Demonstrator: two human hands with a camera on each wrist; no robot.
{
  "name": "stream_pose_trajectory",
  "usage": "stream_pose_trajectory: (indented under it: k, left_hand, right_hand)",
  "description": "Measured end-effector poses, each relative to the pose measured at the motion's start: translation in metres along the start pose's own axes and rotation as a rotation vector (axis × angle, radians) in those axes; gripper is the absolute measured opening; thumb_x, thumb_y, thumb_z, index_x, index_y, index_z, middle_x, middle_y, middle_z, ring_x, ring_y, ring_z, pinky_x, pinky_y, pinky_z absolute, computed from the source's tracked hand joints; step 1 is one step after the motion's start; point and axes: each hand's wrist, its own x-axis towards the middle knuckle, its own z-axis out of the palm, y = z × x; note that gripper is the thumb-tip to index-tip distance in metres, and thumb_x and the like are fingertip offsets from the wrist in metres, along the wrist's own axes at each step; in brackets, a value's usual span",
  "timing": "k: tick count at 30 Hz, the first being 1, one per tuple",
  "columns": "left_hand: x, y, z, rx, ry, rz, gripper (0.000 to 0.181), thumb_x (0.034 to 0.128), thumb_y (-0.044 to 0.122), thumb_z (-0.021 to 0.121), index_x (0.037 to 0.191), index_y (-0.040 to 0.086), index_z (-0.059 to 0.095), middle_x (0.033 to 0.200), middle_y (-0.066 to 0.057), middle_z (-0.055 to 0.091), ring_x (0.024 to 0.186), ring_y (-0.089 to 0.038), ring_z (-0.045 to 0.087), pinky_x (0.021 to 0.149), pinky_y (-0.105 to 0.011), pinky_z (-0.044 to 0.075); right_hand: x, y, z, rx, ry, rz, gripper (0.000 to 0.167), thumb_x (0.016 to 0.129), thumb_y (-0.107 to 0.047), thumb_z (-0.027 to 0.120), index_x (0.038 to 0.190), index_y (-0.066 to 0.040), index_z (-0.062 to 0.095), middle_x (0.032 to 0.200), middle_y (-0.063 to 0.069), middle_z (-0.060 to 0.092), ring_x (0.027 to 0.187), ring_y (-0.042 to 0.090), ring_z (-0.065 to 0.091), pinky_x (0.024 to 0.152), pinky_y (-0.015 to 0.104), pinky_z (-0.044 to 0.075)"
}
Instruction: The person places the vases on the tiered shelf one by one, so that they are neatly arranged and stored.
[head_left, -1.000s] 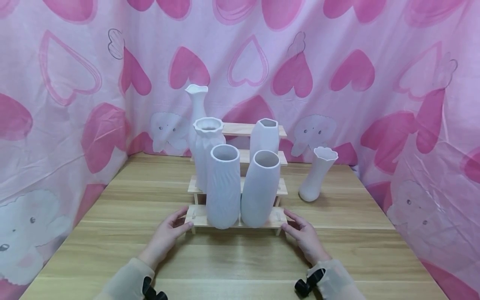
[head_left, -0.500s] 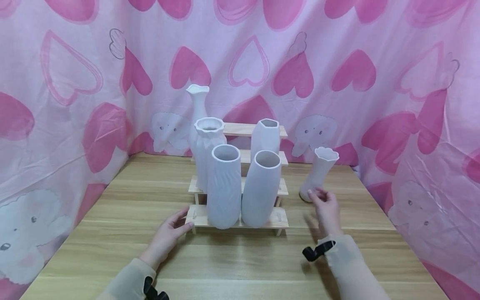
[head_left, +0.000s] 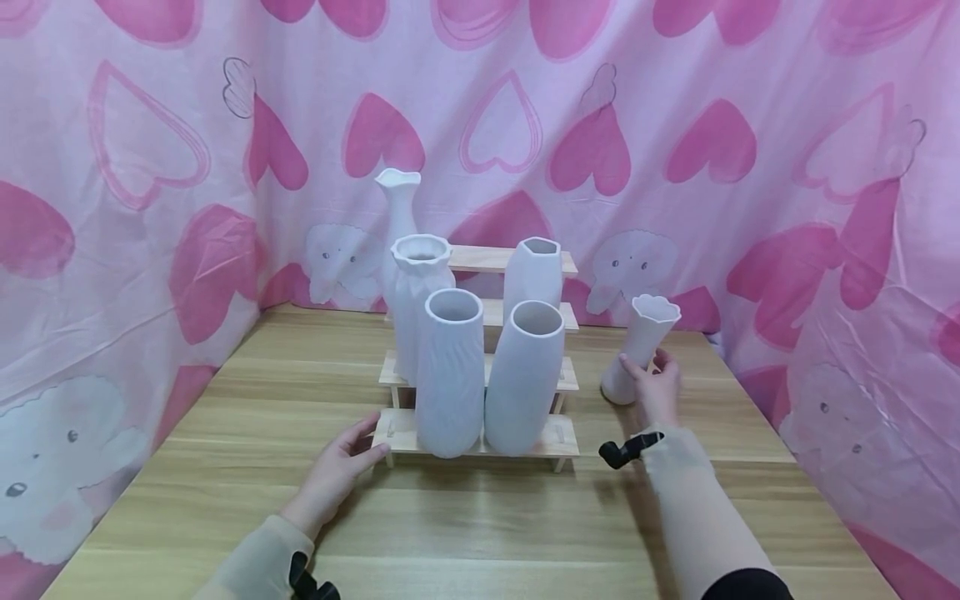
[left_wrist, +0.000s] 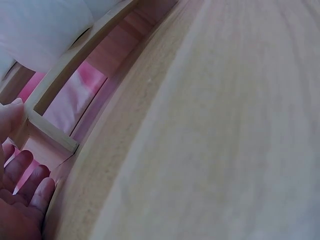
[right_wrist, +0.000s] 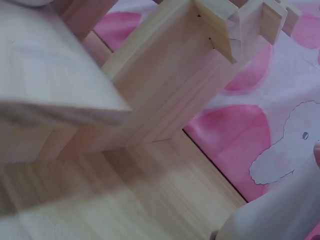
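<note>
My right hand (head_left: 655, 392) grips a white vase with a scalloped rim (head_left: 651, 323), thumb on its left and fingers on its right. This vase stands on the table right of a stepped wooden stand (head_left: 562, 433) and fills the lower right corner of the right wrist view. My left hand (head_left: 337, 467) holds the left end of the stand's lowest step between thumb and fingers. In the left wrist view, the thumb (left_wrist: 11, 117) meets the step's corner, with the other fingers loosely bent below. Two white vases, one ribbed (head_left: 452, 375) and one smooth (head_left: 525, 379), stand on that step.
Higher on the stand are a ruffled-neck vase (head_left: 420, 292), a tall flared vase (head_left: 400, 204) and an angular-mouthed vase (head_left: 534, 271). A pink heart-patterned curtain (head_left: 480, 108) hangs behind and beside the wooden table (head_left: 465, 533).
My right hand has left the stand's right end, reached right and forward, and taken hold of the scalloped vase. The left hand stays at the stand.
</note>
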Motion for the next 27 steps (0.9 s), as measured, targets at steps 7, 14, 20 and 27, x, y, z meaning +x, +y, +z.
stream_pose_trajectory:
  k: [7,14,20,27]
  left_hand:
    - [0.000,0.000,0.000,0.013,0.004,-0.010,0.068,0.0874,0.032,0.071,0.146,0.015,0.042,0.149,-0.013,0.039,0.131,-0.032,0.040,0.108,-0.050,0.031]
    - [0.001,-0.003,-0.001,0.027,0.008,-0.009,0.068,0.0876,0.033,0.071,0.146,0.015,0.041,0.148,-0.013,0.040,0.131,-0.031,0.040,0.108,-0.050,0.031]
    - [0.000,-0.002,-0.001,0.022,0.007,-0.013,0.067,0.0879,0.031,0.070,0.146,0.015,0.041,0.147,-0.013,0.041,0.131,-0.031,0.040,0.108,-0.050,0.031]
    - [0.000,-0.002,0.000,0.015,0.010,-0.025,0.067,0.0870,0.033,0.071,0.145,0.016,0.043,0.147,-0.011,0.041,0.131,-0.030,0.040,0.108,-0.050,0.031]
  right_hand:
    - [0.003,-0.001,0.007,0.068,-0.027,0.024,0.074,0.086,-0.014,0.073,0.145,-0.003,0.030,0.145,0.013,0.038,0.130,0.025,0.038,0.111,0.038,0.028]
    - [0.003,-0.003,0.005,0.061,-0.014,0.055,0.071,0.085,-0.019,0.075,0.143,-0.006,0.036,0.144,0.010,0.040,0.130,0.024,0.038,0.111,0.039,0.028]
    - [0.000,-0.003,0.000,-0.017,-0.025,0.033,0.072,0.081,-0.028,0.078,0.139,-0.006,0.040,0.141,0.012,0.043,0.128,0.026,0.039,0.109,0.045,0.029]
    - [-0.006,-0.028,-0.009,-0.127,-0.071,-0.063,0.071,0.085,-0.031,0.074,0.140,-0.003,0.040,0.136,0.015,0.045,0.124,0.028,0.043,0.106,0.046,0.033]
